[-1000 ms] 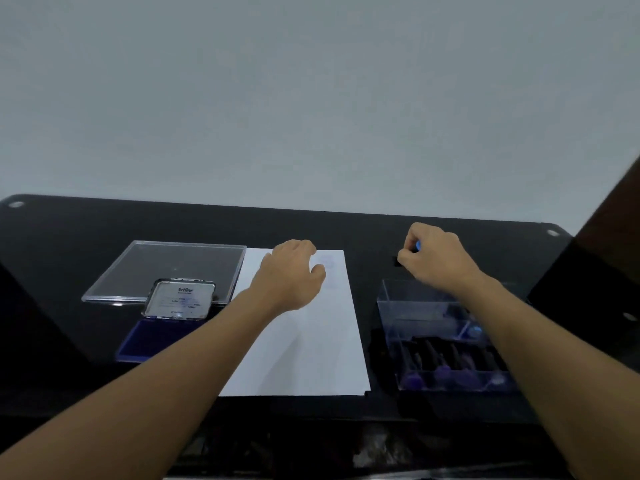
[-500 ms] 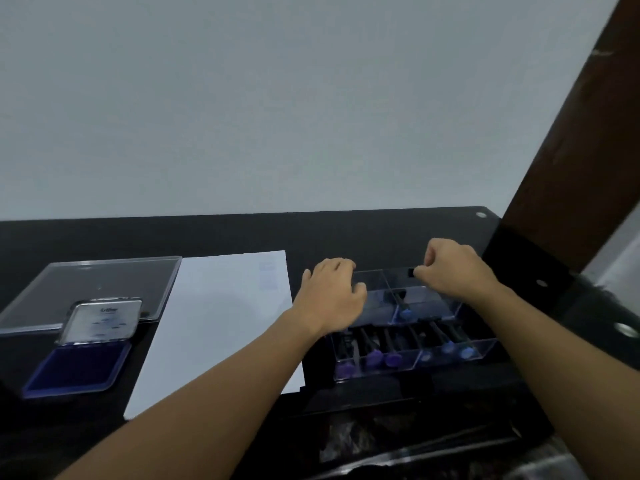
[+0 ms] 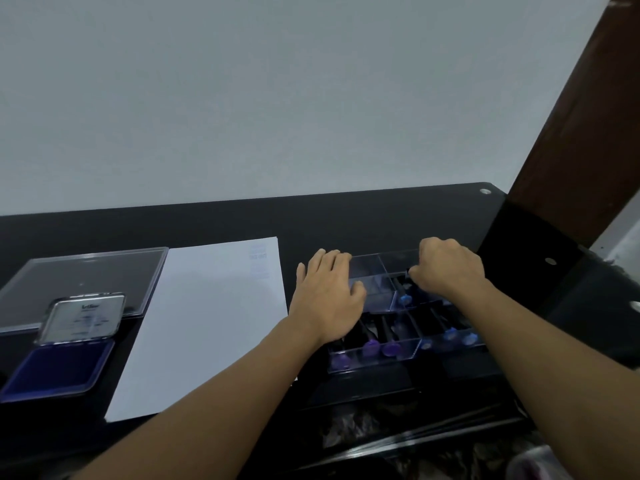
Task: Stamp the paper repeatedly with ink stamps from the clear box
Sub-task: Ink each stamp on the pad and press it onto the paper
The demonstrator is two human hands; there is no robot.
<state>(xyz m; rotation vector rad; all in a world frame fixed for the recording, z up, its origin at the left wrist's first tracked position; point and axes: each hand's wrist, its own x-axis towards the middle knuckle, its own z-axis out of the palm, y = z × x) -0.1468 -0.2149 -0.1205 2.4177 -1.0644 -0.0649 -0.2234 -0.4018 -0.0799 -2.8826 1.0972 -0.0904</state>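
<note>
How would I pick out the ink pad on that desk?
On the black desk, look left of the white paper. The ink pad lies at the near left, in front of a flat clear lid. Unlike those, it is deep blue, with its own labelled lid raised behind it.

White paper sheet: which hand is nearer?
Left. The left hand sits just right of the white paper sheet, at the clear plastic box's left side; the right hand, farther right, pinches a black stamp.

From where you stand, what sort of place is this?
Probably a home or office desk set up for stamping: a black table against a plain wall, white paper, an open blue ink pad, a clear box of stamps.
</note>
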